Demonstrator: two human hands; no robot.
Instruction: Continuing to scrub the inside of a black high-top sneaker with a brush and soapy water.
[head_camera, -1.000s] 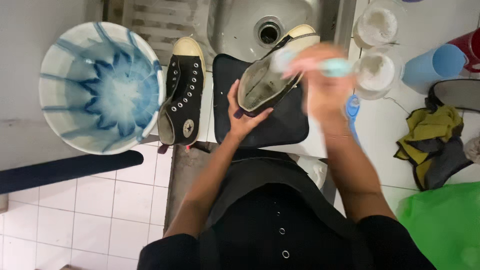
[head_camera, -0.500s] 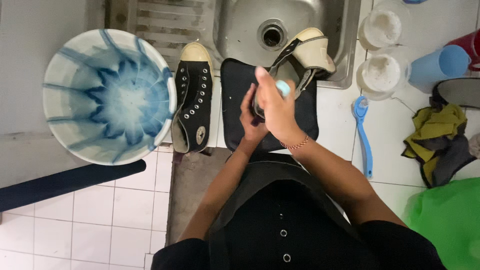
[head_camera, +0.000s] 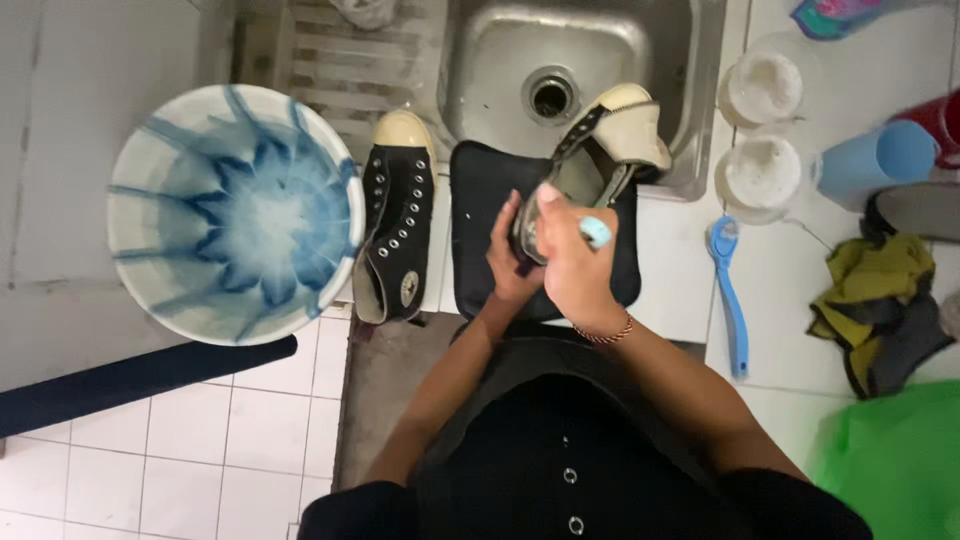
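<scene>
White tiled floor (head_camera: 200, 450) nearest, then a pale surface (head_camera: 680, 260) running up to a steel sink (head_camera: 520, 50) at the far edge. Close in, both forearms rising from a dark garment toward a black mat (head_camera: 470, 200) laid across the surface edge. Left hand (head_camera: 510, 260) curled under and around the heel end of a cream-soled shoe (head_camera: 615, 130), fingers wrapped, thumb side up. Right hand (head_camera: 570, 260) closed over the same heel end from the right, gripping a light blue brush (head_camera: 596, 231), only its tip showing past the knuckles. Long axis of that shoe slanting from the hands up and to the right, toe resting over the sink rim. Both hands about equally close, touching it. Just left of the mat, a black high-top sneaker (head_camera: 395, 220) lying toe-far. Farther left, a blue-and-white bucket (head_camera: 235, 215). Right of the mat, a blue long-handled brush (head_camera: 730, 290) lying flat, then crumpled cloths (head_camera: 880, 300); beyond, two round white containers (head_camera: 762, 130) and a blue cup (head_camera: 880, 160).
</scene>
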